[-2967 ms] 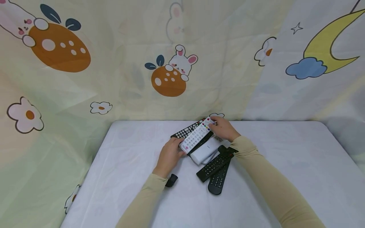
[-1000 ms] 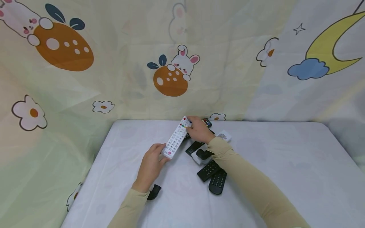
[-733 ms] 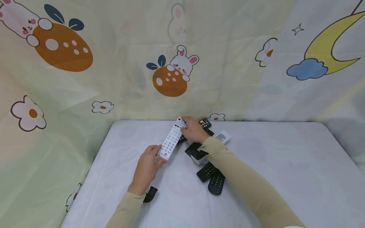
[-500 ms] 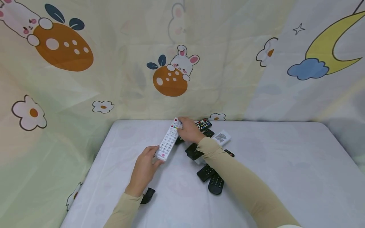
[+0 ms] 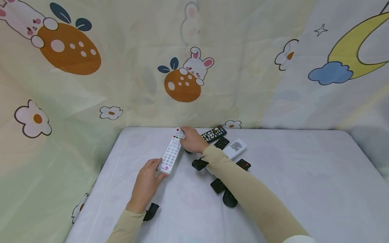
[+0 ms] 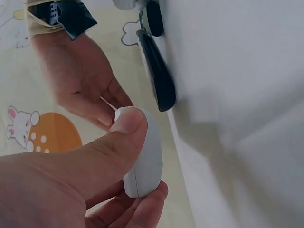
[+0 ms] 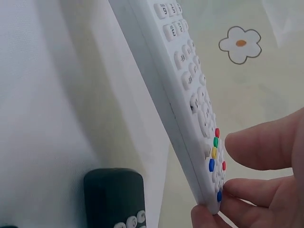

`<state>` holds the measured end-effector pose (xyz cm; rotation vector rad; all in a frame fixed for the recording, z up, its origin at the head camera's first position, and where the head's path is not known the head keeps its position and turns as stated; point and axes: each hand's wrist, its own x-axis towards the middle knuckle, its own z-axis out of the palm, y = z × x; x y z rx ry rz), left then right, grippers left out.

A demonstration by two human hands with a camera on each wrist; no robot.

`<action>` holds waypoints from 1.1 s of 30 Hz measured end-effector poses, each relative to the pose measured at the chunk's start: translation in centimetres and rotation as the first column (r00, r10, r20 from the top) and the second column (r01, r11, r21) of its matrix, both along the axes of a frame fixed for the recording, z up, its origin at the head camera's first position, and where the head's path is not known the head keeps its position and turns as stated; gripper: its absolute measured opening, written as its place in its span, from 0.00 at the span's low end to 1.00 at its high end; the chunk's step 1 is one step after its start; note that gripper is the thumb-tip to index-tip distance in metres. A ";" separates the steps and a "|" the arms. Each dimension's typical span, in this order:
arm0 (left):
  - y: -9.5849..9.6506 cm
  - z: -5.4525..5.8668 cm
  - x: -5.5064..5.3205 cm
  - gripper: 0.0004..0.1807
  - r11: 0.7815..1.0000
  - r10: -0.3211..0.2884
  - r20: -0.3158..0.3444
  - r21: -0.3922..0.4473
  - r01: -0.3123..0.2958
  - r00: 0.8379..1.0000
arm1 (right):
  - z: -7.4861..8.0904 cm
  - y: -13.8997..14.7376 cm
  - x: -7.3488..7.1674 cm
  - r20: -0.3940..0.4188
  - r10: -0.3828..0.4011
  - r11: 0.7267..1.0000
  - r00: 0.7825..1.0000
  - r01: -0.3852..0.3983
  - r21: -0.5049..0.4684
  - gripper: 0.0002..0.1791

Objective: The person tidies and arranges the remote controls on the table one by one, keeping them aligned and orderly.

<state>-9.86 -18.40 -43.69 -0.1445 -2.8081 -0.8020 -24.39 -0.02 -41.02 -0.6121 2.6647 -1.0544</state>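
Observation:
A white remote control (image 5: 171,153) with colored buttons near its far end is held by both hands, slanting over the left part of the table. My left hand (image 5: 145,185) pinches its near end; in the left wrist view the thumb presses one edge of the remote (image 6: 151,156) and fingers curl at the other. At the far end my right hand (image 5: 194,141) grips it, thumb beside the colored buttons. In the right wrist view the white remote (image 7: 166,95) stands off the cloth, its shadow below. Just right of it lies a black remote (image 5: 215,134) with white buttons, partly behind the right hand.
Under and around the right forearm sit a white object with a square printed code (image 5: 236,147), a dark remote (image 5: 222,143) and other black remotes, one with a rounded end (image 5: 229,199). White cloth covers the table (image 5: 304,189). A printed curtain (image 5: 243,67) hangs behind its far edge.
Both hands have carried the white remote left and slightly nearer, away from the pile. More of the black remote and the coded white object shows; the right forearm now covers more of the near remotes.

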 end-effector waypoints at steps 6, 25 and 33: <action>-0.5 -0.2 0.2 0.34 1.000 0.021 0.011 -0.017 -0.021 1.000 | -0.3 -1.1 -0.3 -0.013 0.038 0.999 0.999 -0.038 -0.007 0.32; -2.0 -0.7 0.6 0.34 0.997 0.073 0.068 -0.028 -0.071 0.995 | -1.5 -3.7 -1.3 0.052 0.147 0.989 0.988 -0.148 0.022 0.34; -2.3 -0.9 0.7 0.33 0.995 0.095 0.087 -0.038 -0.092 0.992 | -1.7 -4.8 -1.3 0.103 0.145 0.989 0.984 -0.147 0.013 0.34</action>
